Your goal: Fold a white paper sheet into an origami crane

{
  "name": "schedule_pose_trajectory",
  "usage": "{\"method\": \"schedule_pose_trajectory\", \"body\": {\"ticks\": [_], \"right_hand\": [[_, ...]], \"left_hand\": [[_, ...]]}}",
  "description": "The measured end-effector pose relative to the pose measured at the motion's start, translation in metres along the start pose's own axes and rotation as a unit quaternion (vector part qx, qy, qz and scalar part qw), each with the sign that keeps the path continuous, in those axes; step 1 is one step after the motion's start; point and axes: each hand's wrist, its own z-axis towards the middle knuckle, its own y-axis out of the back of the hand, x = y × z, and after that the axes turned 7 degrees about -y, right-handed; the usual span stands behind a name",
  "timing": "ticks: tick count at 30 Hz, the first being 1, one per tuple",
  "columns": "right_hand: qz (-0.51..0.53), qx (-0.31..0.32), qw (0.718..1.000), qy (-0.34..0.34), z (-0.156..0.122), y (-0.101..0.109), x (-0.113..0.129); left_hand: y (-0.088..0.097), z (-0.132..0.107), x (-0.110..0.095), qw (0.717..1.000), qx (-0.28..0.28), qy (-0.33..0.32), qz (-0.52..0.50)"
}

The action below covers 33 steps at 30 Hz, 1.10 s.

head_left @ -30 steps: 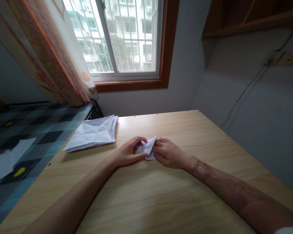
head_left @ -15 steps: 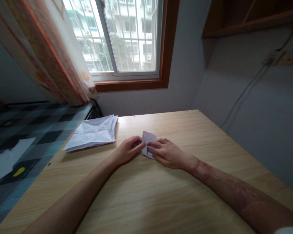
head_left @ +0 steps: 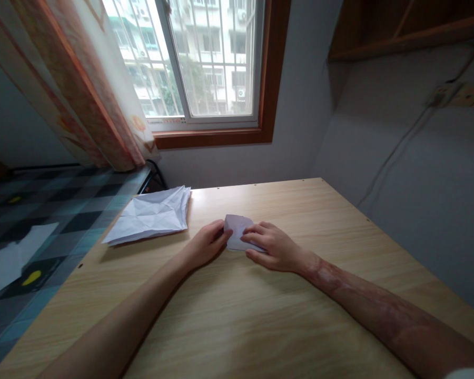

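A small piece of folded white paper (head_left: pixel 235 231) is between my two hands, just above or on the wooden table (head_left: pixel 221 316); I cannot tell which. My left hand (head_left: pixel 212 239) pinches its left edge with the thumb on the near face. From the right, my right hand (head_left: pixel 272 246) grips the paper's other side, fingers lying over the near face and the thumb low at the bottom edge. A smooth face of the paper points toward me, and its far side is hidden.
A stack of creased white paper sheets (head_left: pixel 150 213) lies at the table's far left. Beyond the left edge is a checked bed cover (head_left: pixel 82 210) with a loose white sheet (head_left: pixel 31 247) on it. The window (head_left: pixel 217 63) and wall stand behind the table.
The paper has turned between my hands: the creased, pointed face seen earlier has given way to a flatter, wider one. Both hands shifted only slightly.
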Motion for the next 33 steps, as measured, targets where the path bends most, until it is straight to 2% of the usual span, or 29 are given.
{"method": "schedule_pose_trajectory", "body": {"ticks": [3,5,11,16,19,22,33], "right_hand": [[0.027,-0.097,0.994,-0.043,-0.001,-0.008,-0.009],[0.038,-0.123,0.99,-0.055,-0.002,-0.014,-0.015],[0.039,-0.088,0.993,-0.075,-0.001,-0.014,-0.017],[-0.004,-0.115,0.992,-0.056,-0.002,-0.008,-0.008],[-0.014,-0.063,0.997,-0.031,-0.001,-0.011,-0.01],[0.0,-0.037,0.998,-0.05,0.001,-0.014,-0.014],[0.073,-0.049,0.992,-0.088,0.002,-0.011,-0.015]], "left_hand": [[0.0,0.0,-0.002,1.0,0.017,-0.006,0.006],[0.0,0.0,-0.002,1.0,0.028,-0.007,0.011],[0.0,-0.002,0.001,0.999,0.042,-0.023,0.017],[0.002,0.001,-0.002,0.998,0.051,-0.045,0.002],[0.001,0.003,-0.004,0.998,0.048,-0.037,0.006],[0.001,0.003,-0.006,0.999,0.038,-0.031,0.002],[0.0,-0.001,-0.004,0.998,0.033,-0.038,0.028]]}}
